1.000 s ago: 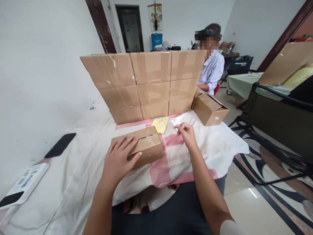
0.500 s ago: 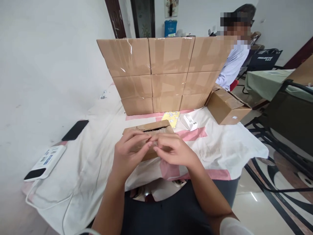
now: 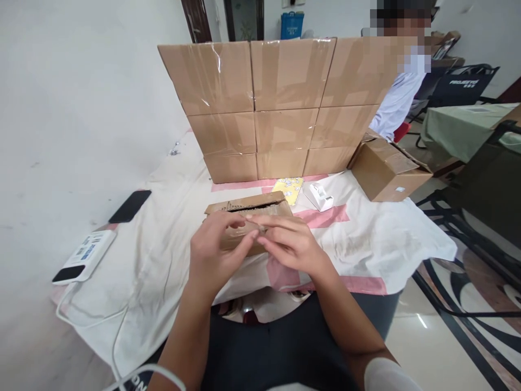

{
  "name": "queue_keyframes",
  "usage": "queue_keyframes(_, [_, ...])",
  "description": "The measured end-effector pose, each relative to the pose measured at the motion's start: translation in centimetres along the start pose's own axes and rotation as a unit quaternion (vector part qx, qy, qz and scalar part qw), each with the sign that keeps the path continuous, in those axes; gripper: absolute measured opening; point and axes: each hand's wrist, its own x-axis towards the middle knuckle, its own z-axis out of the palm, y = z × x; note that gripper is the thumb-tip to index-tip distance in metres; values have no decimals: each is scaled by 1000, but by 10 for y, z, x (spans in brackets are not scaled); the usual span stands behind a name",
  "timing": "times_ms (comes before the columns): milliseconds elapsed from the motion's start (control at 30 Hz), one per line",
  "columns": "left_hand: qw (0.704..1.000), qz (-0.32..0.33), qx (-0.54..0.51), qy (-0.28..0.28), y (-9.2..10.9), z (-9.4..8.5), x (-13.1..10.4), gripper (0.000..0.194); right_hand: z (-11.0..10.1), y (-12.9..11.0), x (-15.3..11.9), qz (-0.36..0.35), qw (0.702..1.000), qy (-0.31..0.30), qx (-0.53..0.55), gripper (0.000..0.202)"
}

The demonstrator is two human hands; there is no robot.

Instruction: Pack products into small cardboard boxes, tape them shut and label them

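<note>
My left hand (image 3: 217,245) is closed in a loose pinch, its fingertips meeting those of my right hand (image 3: 291,241). The right hand is closed too, thumb against fingers. Whatever lies between the fingertips is too small or see-through to make out. Just under and behind both hands is a small cardboard box (image 3: 248,205) with a narrow dark gap along its top; the hands cover much of its front. Past it lie a yellow patterned card (image 3: 290,190) and a white tape dispenser (image 3: 319,196).
A wall of stacked, taped cardboard boxes (image 3: 285,92) stands at the back. An opened carton (image 3: 388,171) sits to its right. On the left are a black phone (image 3: 130,206) and a white power bank (image 3: 85,256) with a cable. A person (image 3: 401,92) is behind the boxes.
My fingers have shifted slightly, with the right index finger now stretched straighter across towards the left fingertips. The view has tilted down a little. The box under the hands stays put.
</note>
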Motion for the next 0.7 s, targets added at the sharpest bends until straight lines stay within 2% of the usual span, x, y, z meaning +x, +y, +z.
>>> queue_keyframes(67, [997,-59,-29,-37,2,-1,-1,15,-1,0,-3,25,1000,-4,7,19])
queue_keyframes(167, [985,-109,-99,-94,3,-2,-2,8,-1,1,-7,55,998,-12,14,19])
queue_keyframes(267, [972,-134,-160,-107,3,-1,-2,2,0,2,-8,67,997,-14,34,18])
queue_keyframes(567, [966,-132,-206,-79,0,6,-2,10,1,-16,4,194,967,13,165,26])
queue_keyframes(633, [971,-123,-200,-54,-2,7,-2,12,4,-14,2,232,961,12,151,23])
queue_keyframes(700, [974,-113,-194,3,-4,3,-2,15,6,-9,-2,282,952,31,113,22])
